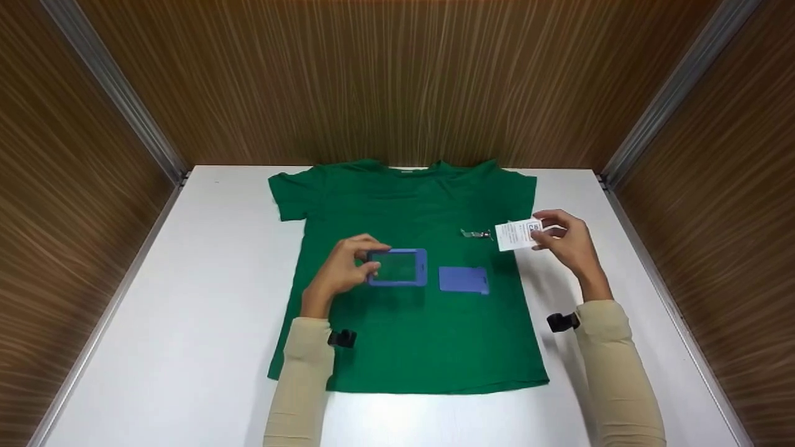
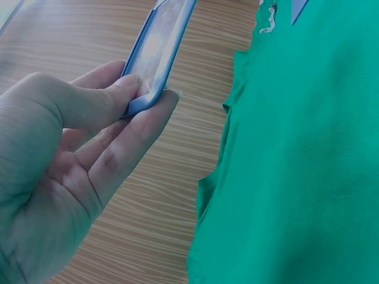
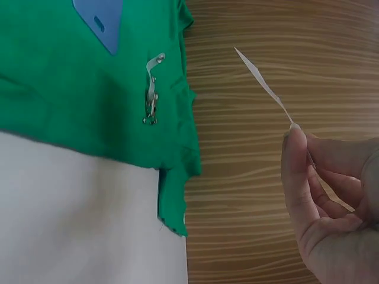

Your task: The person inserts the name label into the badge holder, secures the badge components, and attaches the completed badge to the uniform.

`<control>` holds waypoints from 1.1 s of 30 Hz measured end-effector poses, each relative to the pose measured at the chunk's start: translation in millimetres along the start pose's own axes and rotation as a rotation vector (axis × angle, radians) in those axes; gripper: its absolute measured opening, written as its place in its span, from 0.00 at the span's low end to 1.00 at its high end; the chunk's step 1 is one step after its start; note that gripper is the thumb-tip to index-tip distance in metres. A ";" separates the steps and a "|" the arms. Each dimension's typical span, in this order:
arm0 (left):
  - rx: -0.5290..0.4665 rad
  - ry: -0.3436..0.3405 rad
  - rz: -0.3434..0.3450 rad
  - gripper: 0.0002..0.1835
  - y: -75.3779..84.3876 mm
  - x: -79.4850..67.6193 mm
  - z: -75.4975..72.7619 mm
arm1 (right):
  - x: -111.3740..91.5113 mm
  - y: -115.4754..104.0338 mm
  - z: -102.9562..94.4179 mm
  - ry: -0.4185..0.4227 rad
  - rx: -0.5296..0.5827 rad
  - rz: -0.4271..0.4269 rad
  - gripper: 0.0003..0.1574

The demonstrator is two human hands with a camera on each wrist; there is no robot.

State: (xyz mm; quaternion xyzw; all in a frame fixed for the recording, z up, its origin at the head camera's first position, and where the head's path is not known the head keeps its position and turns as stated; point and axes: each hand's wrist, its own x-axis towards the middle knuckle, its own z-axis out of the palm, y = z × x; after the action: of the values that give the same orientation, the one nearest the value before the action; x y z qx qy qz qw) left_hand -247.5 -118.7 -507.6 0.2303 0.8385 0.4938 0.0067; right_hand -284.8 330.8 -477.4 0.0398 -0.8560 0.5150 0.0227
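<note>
My left hand (image 1: 348, 267) pinches the left end of a blue badge holder frame (image 1: 422, 268) with a clear window, held above the green T-shirt (image 1: 397, 335). In the left wrist view the thumb (image 2: 127, 89) lies on the window's corner, fingers behind it. My right hand (image 1: 568, 242) pinches a white printed card (image 1: 512, 235) by its right end; the right wrist view shows this card (image 3: 260, 77) nearly edge-on. Between the hands, a flat blue back plate (image 1: 461, 279) with a slot lies on the shirt. Above it rests a metal badge clip with a clear strap (image 1: 477, 234).
The T-shirt lies spread on a white table (image 1: 155, 298), its collar toward the back wall. Wood-patterned panels (image 1: 397, 81) enclose the back and both sides. Small black wrist cameras (image 1: 562, 322) sit at both sleeve cuffs.
</note>
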 end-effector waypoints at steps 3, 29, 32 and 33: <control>-0.002 0.001 0.005 0.18 -0.1 0.4 0.4 | -0.9 -1.8 3.0 -0.005 0.010 0.000 0.27; -0.006 -0.016 0.007 0.18 1.5 0.7 1.0 | -17.0 -29.1 31.1 -0.011 0.067 -0.098 0.27; -0.004 -0.017 0.013 0.18 1.0 0.4 1.4 | -16.0 -25.7 33.5 -0.002 0.077 -0.092 0.27; -0.005 -0.017 0.015 0.18 1.0 0.4 1.6 | -15.1 -23.0 34.4 -0.001 0.084 -0.093 0.27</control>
State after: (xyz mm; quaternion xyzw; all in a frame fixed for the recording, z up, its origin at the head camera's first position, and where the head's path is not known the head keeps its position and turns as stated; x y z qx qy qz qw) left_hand -247.1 -116.8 -507.5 0.2408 0.8355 0.4939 0.0107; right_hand -267.6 290.4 -474.4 0.0808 -0.8309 0.5488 0.0448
